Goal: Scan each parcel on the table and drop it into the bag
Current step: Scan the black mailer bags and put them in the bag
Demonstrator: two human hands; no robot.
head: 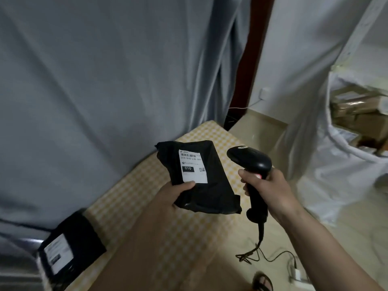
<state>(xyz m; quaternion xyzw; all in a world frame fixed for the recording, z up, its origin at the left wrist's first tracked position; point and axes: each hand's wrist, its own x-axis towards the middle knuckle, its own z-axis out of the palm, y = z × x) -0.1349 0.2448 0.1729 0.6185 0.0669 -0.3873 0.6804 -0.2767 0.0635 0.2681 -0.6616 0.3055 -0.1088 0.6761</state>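
Grey curtain point(94, 80) at back, dark red door frame point(249, 59), white wall point(298, 59), beige tiled floor point(262, 124), dim light

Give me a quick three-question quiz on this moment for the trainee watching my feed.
1. True or false: the left hand holds the black parcel with its white label facing up.
2. What does the right hand grip? A) a phone B) the barcode scanner C) a tape roll
3. Where does the second black parcel lie?

Key
1. True; the thumb rests on the label's lower edge.
2. B; the fingers wrap the scanner's handle.
3. On the checked tablecloth, at the lower left, untouched by either hand.
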